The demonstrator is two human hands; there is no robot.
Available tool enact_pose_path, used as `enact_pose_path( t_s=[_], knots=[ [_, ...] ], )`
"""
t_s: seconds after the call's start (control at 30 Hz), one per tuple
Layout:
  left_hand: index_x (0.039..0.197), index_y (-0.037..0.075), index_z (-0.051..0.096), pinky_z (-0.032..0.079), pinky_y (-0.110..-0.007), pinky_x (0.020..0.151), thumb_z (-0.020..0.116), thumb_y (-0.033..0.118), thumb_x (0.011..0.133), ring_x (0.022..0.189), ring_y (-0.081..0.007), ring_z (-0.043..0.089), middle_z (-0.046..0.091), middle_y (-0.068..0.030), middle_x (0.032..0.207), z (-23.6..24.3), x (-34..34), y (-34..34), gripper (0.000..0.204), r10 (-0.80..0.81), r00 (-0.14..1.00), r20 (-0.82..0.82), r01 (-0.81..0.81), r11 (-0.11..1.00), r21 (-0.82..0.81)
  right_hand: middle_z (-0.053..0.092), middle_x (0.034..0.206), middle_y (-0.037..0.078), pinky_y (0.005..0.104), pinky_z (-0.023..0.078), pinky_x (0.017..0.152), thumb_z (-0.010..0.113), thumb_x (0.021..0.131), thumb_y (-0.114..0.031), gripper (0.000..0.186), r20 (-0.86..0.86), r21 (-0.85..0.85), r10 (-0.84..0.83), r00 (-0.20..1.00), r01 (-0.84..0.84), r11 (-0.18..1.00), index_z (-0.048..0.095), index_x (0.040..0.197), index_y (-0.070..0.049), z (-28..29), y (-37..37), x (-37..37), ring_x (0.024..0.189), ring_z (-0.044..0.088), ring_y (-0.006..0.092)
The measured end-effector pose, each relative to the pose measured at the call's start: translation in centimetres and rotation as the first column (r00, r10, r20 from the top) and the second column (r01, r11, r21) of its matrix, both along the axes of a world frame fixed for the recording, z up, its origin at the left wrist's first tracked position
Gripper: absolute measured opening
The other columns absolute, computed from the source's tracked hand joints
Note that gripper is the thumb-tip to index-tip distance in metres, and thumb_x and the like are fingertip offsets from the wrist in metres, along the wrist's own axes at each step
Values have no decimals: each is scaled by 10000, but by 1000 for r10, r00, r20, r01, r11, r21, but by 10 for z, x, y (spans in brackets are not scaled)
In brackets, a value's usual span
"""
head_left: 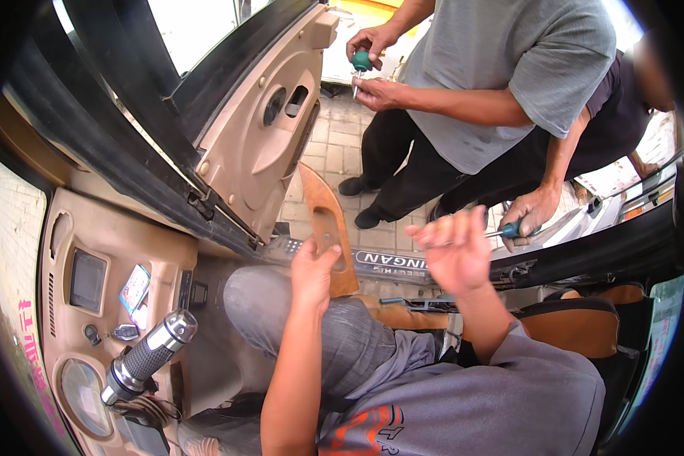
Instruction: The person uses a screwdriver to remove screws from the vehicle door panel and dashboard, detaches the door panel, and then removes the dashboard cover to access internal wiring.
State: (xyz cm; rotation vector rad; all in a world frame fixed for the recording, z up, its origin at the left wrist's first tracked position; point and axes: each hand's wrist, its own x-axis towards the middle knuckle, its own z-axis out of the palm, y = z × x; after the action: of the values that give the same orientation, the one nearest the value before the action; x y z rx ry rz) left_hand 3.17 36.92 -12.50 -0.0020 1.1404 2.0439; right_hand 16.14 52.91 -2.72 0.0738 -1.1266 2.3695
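My left hand (315, 272) is closed around the edge of a long tan-orange armrest trim panel (329, 220). The panel stands upright in front of my knee and has a recessed hollow in its face. My right hand (457, 254) is raised to the right of it, its fingers curled and smeared by motion. Close beside those fingers is the shaft of a screwdriver with a blue-green handle (512, 228), gripped by a co-worker's hand (536, 213). Whether my fingers touch the shaft I cannot make out.
An open beige vehicle door (254, 144) stands at the upper left. Beyond the sill, a person in a grey shirt (501, 53) holds a green-handled screwdriver (362, 62). A handlebar grip (148, 356) rises at lower left, before the beige dashboard (163, 281). An orange-black seat (570, 327) is at right.
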Motion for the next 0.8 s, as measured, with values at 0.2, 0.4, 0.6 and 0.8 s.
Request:
enact_pose_path(
  t_s=[0.2, 0.4, 0.6, 0.8],
  knots=[
    [1282, -30, 553, 486, -302, 901, 677, -7, 878, 1022, -152, 618, 649, -71, 1141, 0, 2, 3, 423, -1, 1000, 23, 0, 1000, 23, 589, 713, 46, 357, 499, 825, 398, 1075, -291, 344, 416, 611, -369, 831, 45, 790, 601, 952, -43, -79, -15, -12, 700, 599, 158],
    [1295, -24, 545, 499, -309, 894, 722, -1, 848, 1025, -156, 626, 653, -76, 1148, -7, 2, 3, 481, -5, 999, -35, 6, 1000, 31, 500, 705, -60, 238, 387, 569, 684, 939, -253, 321, 548, 587, -407, 730, 11, 810, 636, 1098, 23, -70, -30, -63, 652, 434, 35],
    [1274, -7, 552, 513, -286, 890, 732, -33, 837, 1024, -137, 627, 656, -62, 1130, -7, 5, 2, 473, 36, 998, -51, -36, 999, 4, 600, 768, -21, 232, 431, 576, 719, 914, -209, 270, 671, 432, -236, 703, -112, 895, 651, 1003, 36, -63, -25, -83, 676, 500, 42],
    [1303, -21, 531, 508, -289, 903, 736, -23, 839, 1036, -137, 630, 664, -68, 1135, -1, 5, 5, 507, -9, 999, -41, 7, 999, -37, 628, 782, -4, 230, 452, 581, 705, 924, -199, 238, 613, 480, -368, 699, 40, 876, 643, 926, 31, -67, -31, -80, 678, 525, 43]
  ],
)
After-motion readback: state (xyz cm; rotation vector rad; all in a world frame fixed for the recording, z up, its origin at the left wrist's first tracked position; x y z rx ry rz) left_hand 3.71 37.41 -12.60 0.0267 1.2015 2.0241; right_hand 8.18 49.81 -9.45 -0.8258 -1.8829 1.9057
